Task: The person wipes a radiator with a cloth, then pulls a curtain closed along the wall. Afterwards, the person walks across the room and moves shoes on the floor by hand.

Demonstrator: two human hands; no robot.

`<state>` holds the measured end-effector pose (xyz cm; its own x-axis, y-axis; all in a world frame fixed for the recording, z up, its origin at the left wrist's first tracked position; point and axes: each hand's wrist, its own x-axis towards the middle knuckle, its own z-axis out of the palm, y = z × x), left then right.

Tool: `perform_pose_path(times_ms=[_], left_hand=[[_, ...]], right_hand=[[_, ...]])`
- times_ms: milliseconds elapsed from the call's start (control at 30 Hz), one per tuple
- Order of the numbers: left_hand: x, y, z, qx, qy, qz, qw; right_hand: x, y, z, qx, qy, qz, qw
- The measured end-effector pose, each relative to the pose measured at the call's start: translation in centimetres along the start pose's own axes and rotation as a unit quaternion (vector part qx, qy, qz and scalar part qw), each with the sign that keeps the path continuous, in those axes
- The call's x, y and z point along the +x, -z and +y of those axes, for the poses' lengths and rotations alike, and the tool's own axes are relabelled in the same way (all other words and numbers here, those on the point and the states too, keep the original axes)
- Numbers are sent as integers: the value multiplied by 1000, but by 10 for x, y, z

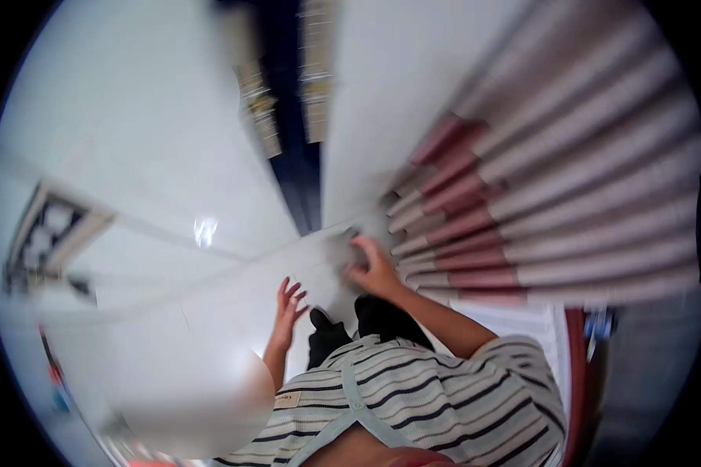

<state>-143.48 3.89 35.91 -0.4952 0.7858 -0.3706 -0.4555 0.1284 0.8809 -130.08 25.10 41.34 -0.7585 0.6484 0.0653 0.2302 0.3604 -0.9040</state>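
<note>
Maroon-and-beige curtain [568, 198] hangs in folds nr R hand [378, 272], which is curled; blurred, can't tell if gripping. L hand [287, 303] open, empty, above pale floor [187, 292].

Striped shirt [444, 393], black trousers [389, 319].

We see pleated pinkish-grey cloth curtains [568, 194] with a matt look. Our striped shirt [413, 389] is ribbed cloth, and the pale floor [202, 303] looks smooth and glossy.

Pale floor [210, 327] w/ faint tile lines; person's foot [318, 317] on it.
</note>
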Motion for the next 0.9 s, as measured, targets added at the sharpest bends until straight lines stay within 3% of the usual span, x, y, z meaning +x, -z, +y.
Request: perform_pose_path(times_ms=[67, 133, 200, 267, 300, 333, 367, 433, 467, 500, 533, 600, 633, 667, 700, 733, 767, 800, 867, 900], left_hand=[[23, -69, 27, -111, 32, -116, 987], [46, -99, 23, -134, 69, -182, 972], [77, -107, 0, -191, 214, -189, 939], [91, -140, 4, -198, 274, -186, 923], [93, -148, 6, -225, 331, -152, 904], [106, -146, -4, -193, 297, -186, 916], [119, -144, -8, -160, 315, -199, 914], [149, -148, -8, -87, 277, -199, 936], [154, -161, 3, -135, 293, -267, 908], [158, -174, 18, -76, 281, -247, 924], [168, -184, 24, -58, 250, -304, 917], [183, -204, 34, -20, 206, -371, 905], [181, -220, 42, 0, 224, -393, 892], [174, -242, 54, 52, 225, -397, 888], [167, -260, 62, 102, 225, -399, 883], [165, -274, 66, 136, 209, -459, 852], [164, -288, 64, 160, 167, -507, 831], [162, -299, 63, 179, 127, -553, 804], [126, -322, 67, 163, 123, -603, 771], [112, -327, 63, 130, 104, -634, 755]], right_hand=[[-45, -11, -9, 91, -76, -60, 991], [-66, -13, -6, 17, -59, -92, 994], [-65, 24, -7, 28, -73, -77, 994], [-68, 90, -10, 11, -113, -55, 992], [-81, 109, 12, -124, -6, 97, 987], [-93, 133, 25, -177, 7, 216, 960], [-112, 164, 17, -186, -39, 327, 926], [-151, 212, 8, -306, -41, 544, 780], [-171, 231, -2, -331, -76, 633, 695], [-194, 245, 10, -385, -64, 721, 573], [-210, 262, 7, -341, -72, 757, 552], [-226, 281, 31, -189, -57, 791, 579], [-230, 279, 46, -61, -95, 758, 643], [-231, 278, 42, -6, -182, 651, 737], [-208, 254, 58, 7, -101, 689, 717], [-184, 236, 32, 84, -108, 664, 735], [-163, 216, 51, -186, -16, 676, 713], [-150, 194, 23, -212, 7, 641, 738], [-120, 144, 6, -29, -49, 584, 810], [-113, 115, 3, -10, -69, 549, 833]])
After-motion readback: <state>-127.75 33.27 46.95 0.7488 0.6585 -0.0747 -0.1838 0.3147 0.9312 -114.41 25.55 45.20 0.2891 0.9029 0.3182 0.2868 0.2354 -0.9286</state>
